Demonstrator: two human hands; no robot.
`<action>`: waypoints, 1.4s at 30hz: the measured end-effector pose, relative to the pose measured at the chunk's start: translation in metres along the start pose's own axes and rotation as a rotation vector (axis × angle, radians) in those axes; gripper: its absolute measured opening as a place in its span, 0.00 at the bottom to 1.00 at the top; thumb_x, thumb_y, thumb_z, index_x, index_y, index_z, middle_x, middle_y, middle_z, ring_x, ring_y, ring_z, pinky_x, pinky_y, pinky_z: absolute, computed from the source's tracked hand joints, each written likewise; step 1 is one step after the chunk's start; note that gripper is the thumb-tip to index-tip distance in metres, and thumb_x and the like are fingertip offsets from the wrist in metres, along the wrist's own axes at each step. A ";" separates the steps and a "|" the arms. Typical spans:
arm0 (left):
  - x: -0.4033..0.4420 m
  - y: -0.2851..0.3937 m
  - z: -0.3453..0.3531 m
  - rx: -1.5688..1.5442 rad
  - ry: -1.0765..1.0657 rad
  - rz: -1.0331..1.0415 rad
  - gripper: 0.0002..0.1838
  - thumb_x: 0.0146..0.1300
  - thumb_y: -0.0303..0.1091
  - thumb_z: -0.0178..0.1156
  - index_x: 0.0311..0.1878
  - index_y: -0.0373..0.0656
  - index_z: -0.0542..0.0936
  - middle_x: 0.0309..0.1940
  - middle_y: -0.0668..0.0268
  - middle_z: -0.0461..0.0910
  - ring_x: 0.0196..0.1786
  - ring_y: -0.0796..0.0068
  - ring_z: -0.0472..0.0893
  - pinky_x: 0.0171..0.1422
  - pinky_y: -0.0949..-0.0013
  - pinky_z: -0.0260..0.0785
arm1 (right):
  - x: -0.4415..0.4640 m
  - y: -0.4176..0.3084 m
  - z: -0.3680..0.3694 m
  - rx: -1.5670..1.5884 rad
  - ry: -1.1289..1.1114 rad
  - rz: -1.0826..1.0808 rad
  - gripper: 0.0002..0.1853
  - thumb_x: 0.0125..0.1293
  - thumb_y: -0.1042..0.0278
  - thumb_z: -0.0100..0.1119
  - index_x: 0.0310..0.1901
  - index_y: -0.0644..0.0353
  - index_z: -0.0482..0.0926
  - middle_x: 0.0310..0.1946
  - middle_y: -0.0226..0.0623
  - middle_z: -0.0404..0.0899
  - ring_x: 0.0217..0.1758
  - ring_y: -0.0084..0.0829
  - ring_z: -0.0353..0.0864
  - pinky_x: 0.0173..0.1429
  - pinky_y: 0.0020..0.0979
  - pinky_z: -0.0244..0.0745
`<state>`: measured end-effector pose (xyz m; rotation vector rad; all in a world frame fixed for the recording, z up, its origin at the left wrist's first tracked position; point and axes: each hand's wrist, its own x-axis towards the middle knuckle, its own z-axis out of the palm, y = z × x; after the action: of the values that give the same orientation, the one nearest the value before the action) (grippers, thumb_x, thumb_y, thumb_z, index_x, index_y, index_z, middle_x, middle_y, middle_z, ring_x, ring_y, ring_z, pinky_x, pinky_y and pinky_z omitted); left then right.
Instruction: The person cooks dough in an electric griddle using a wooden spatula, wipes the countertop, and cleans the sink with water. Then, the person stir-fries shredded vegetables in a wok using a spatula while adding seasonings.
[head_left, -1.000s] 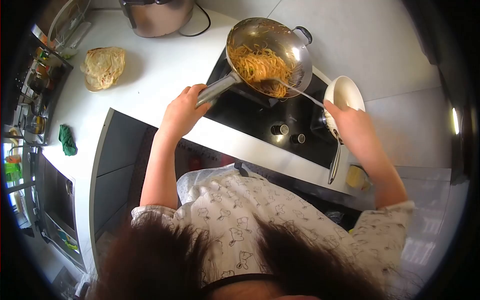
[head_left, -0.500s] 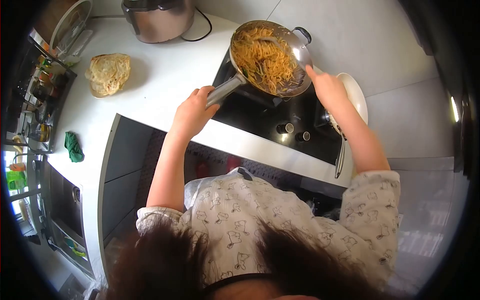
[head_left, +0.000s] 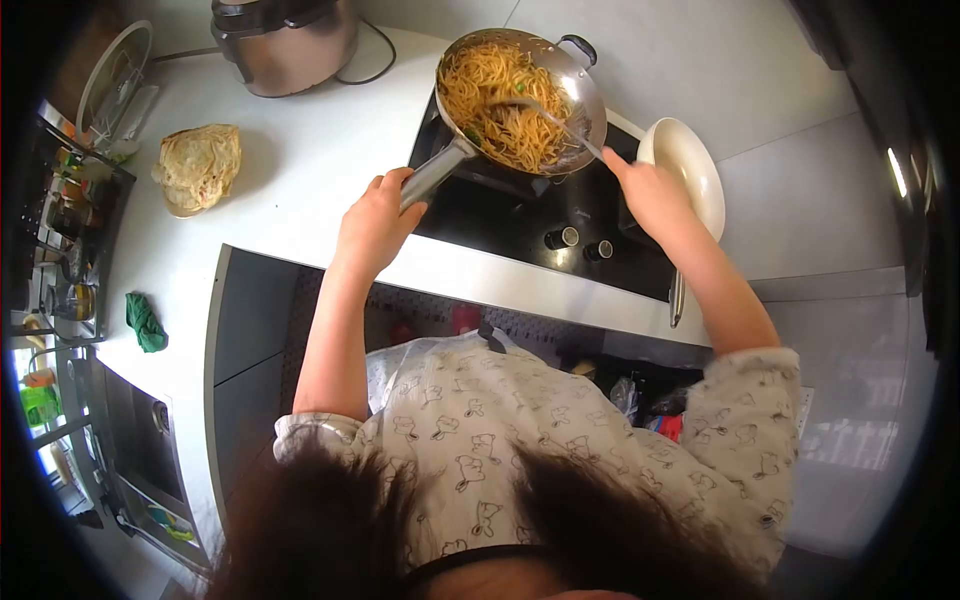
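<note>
My left hand (head_left: 375, 222) is wrapped round the metal handle (head_left: 437, 172) of a steel wok (head_left: 592, 95). The wok is tilted over the black stove (head_left: 490, 215), and a small dark grip sticks out on its far side. Brown noodles (head_left: 490, 70) with bits of green fill most of it. In my right hand (head_left: 650, 195) is a metal spatula (head_left: 572, 132), its shaft slanting down into the noodles. The noodles partly cover the spatula's blade, so its exact shape is unclear.
A white pan (head_left: 708, 180) stands on the stove's right side, its handle toward me. On the left counter are a stack of flatbreads (head_left: 200, 165), a rice cooker (head_left: 285, 50) and a green cloth (head_left: 146, 322). A sink (head_left: 135, 420) lies at lower left.
The spatula's head has moved left and down within the noodles, and my right hand has shifted slightly. The whole view has swung a little, so the wok appears further left.
</note>
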<state>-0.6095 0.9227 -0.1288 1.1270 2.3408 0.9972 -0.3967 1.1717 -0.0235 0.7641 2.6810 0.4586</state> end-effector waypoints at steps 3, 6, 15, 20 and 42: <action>0.000 -0.002 0.001 -0.012 0.005 0.000 0.23 0.61 0.36 0.60 0.59 0.41 0.71 0.48 0.54 0.78 0.47 0.53 0.79 0.53 0.58 0.70 | -0.039 0.019 -0.009 -0.021 -0.034 0.005 0.27 0.63 0.76 0.46 0.65 0.48 0.68 0.29 0.46 0.79 0.33 0.44 0.83 0.35 0.42 0.77; 0.001 -0.004 0.000 0.015 -0.024 0.004 0.24 0.60 0.38 0.60 0.59 0.43 0.70 0.48 0.55 0.77 0.47 0.53 0.80 0.53 0.57 0.72 | -0.020 0.025 -0.013 0.121 0.012 0.092 0.27 0.64 0.76 0.44 0.66 0.49 0.67 0.29 0.47 0.80 0.33 0.48 0.82 0.37 0.44 0.76; 0.001 -0.002 0.001 0.021 -0.009 0.010 0.23 0.60 0.37 0.61 0.58 0.43 0.71 0.47 0.55 0.78 0.47 0.54 0.80 0.51 0.57 0.72 | -0.016 -0.007 -0.027 0.006 0.082 -0.039 0.25 0.63 0.76 0.45 0.63 0.49 0.68 0.31 0.52 0.81 0.32 0.47 0.82 0.39 0.44 0.77; 0.002 -0.002 -0.001 0.012 -0.010 0.008 0.23 0.60 0.37 0.61 0.58 0.43 0.71 0.46 0.56 0.78 0.46 0.54 0.80 0.51 0.58 0.72 | -0.054 0.048 -0.019 0.369 0.254 0.003 0.15 0.68 0.71 0.48 0.55 0.51 0.76 0.18 0.38 0.72 0.18 0.36 0.74 0.27 0.36 0.71; 0.120 0.108 0.030 0.305 0.233 0.491 0.04 0.57 0.32 0.61 0.35 0.46 0.80 0.33 0.67 0.79 0.43 0.62 0.76 0.48 0.62 0.70 | -0.070 0.064 0.050 2.111 -0.342 0.341 0.19 0.73 0.63 0.42 0.61 0.61 0.70 0.16 0.19 0.56 0.10 0.11 0.46 0.11 0.16 0.44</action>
<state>-0.6090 1.0771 -0.0726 1.8602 2.5167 0.9872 -0.2921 1.1956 -0.0287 1.3398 1.6792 -2.4214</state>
